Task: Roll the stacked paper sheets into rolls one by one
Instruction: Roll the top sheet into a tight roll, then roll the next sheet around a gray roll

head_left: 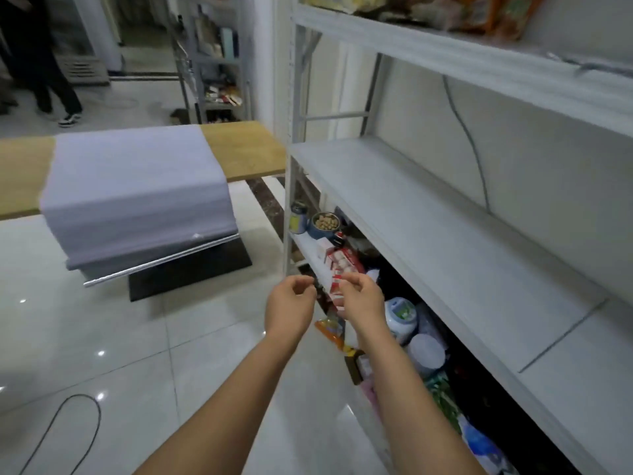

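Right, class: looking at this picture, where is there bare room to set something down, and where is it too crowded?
The middle shelf is bare along its visible length. The wooden tabletop is free between the lavender cloth and the shelf unit. The lower shelf is crowded with boxes, tins and packets.

You cannot tell whether your curled left grip [291, 305] or right grip [361, 298] holds anything, the right one covers part of a carton [335, 289], the top-shelf packets [493, 12] are blurred and cropped, and the bench [239, 149] is cut off at left.
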